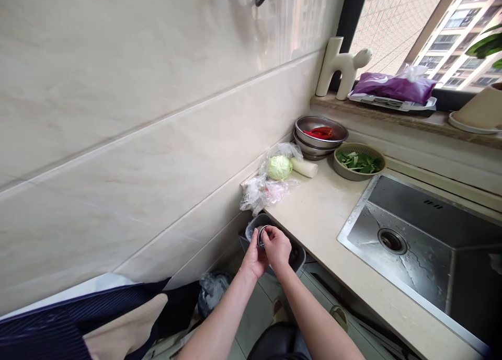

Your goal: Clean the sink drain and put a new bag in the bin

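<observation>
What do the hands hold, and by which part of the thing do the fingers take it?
The left hand and right hand hold a small round metal object, apparently by its curved side. The fingers hide most of it.

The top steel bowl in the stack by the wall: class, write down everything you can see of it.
The top stainless steel bowl is round and shallow, with a plain rim and a shiny, lightly scratched-looking metal surface. It looks clean and sits level, nested in a second steel bowl below it, on a pale stone countertop near a tiled wall. Long red chili peppers lie inside it, resting on its base.
</observation>
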Demonstrator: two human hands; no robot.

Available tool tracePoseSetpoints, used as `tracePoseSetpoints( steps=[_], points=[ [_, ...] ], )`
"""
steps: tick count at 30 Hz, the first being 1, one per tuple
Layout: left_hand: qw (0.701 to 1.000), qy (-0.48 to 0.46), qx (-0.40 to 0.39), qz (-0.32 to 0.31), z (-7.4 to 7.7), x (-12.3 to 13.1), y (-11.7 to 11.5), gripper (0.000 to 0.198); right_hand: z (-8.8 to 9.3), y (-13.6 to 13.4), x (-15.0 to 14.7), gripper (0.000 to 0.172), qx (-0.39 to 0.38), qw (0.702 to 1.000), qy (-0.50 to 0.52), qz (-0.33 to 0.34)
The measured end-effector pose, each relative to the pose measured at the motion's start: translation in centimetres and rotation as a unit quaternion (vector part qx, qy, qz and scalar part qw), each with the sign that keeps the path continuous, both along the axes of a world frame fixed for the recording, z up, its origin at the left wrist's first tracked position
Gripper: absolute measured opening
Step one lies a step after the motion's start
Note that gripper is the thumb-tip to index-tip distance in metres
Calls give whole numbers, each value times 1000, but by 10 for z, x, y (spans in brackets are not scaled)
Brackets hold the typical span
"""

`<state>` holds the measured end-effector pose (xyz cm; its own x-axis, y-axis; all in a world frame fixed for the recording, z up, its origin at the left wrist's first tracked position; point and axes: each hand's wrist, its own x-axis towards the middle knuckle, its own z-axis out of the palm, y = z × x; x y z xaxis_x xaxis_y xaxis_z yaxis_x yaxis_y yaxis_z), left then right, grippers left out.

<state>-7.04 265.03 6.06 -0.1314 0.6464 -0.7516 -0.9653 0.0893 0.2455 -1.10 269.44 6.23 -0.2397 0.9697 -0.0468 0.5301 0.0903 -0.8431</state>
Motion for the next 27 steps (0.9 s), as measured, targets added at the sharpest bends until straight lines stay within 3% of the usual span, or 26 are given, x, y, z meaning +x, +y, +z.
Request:
tracePoseSetpoints(
  steps=[5, 17, 22, 25, 27],
  points=[
    [999, 37, -2, -2, -9, -3, -2, 38, -2, -1, 1, 24, 7, 1000, 11, 12],
    [992, 105, -31, 62, -23, -15, -4, 21, 1, 5, 15, 16, -18, 991, 3, 133],
    [985, 127, -63, 99, -29, -27, -6, 24, -8, 8, 26, 21, -12, 987, -3, 160],
    [979, 124, -91, 136, -36, -41, -22, 25, -17, 12, 32, 27, 12, 987, -20, 160],
    [971, 115, -111, 176, -43, -51, -46, 28, -26, 17, 35, 31, 31, 986, -34, 163]
  ],
)
